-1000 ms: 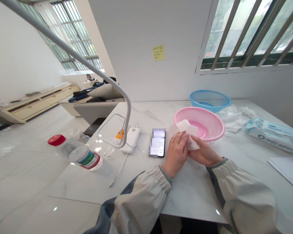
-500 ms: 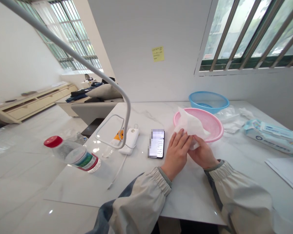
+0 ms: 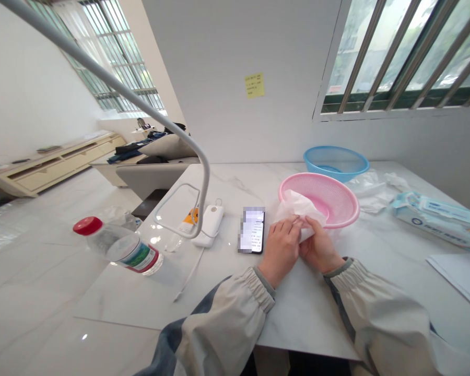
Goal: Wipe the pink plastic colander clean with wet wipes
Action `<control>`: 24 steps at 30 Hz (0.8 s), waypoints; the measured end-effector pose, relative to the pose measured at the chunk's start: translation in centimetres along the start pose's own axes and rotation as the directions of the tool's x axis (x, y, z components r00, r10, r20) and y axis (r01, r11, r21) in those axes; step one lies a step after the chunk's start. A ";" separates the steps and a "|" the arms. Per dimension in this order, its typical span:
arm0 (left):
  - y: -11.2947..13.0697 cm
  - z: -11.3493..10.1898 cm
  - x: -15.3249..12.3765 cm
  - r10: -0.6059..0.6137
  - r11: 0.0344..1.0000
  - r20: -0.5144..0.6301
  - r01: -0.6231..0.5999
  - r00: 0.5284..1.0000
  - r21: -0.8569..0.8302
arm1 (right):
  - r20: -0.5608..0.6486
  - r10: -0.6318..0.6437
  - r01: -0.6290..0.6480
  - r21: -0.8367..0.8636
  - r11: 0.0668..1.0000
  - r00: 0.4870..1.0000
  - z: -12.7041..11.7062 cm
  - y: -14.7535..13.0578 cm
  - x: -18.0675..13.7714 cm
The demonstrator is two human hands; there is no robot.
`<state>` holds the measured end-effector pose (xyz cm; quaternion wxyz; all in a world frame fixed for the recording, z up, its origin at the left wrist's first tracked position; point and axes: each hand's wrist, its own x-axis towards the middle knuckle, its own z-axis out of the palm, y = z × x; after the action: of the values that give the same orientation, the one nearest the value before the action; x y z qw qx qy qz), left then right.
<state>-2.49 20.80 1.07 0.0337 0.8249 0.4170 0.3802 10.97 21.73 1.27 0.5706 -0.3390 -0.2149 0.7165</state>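
Item 1: white wipe (image 3: 300, 205), a thin soft sheet, gathered between both hands; its upper part overlaps the near rim of the pink plastic colander (image 3: 355, 209); Item 2: left grip (image 3: 281, 249), clenched on the wipe, fingers laid across it; Item 3: right grip (image 3: 320, 245), also closed on the wipe from the opposite side; Handling note: a sheet this thin likely fares best pinched with the fingertips and drawn gently, so it neither tears nor bunches; Also on the marble counter (image 3: 309, 318): blue plastic colander (image 3: 336, 151), behind the pink one; phone (image 3: 253, 230), screen blurred, just beside the left grip; white power bank (image 3: 210, 224); water bottle (image 3: 121, 246), red-capped, on its side; blue-and-white wipes pack (image 3: 434, 222).
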 end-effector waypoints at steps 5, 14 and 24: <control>-0.1 0.2 -0.1 -0.029 0.993 0.007 0.029 1.000 -0.117 | -0.047 -0.068 0.063 -0.089 0.994 0.997 -0.7 -0.5 0.2; -0.3 1.9 0.1 -0.312 0.722 0.013 0.246 0.950 -0.646 | -0.154 -0.100 0.089 -0.074 0.993 0.983 -0.9 -0.4 0.9; -0.8 2.5 0.9 -0.613 -0.063 0.370 0.424 0.698 -0.904 | -0.070 -0.089 0.074 -0.193 0.978 0.994 -0.9 0.0 0.9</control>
<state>-1.03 22.63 -0.44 0.6488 0.3523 0.3642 0.5678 11.52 22.50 0.41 0.5726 -0.4108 -0.2735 0.6547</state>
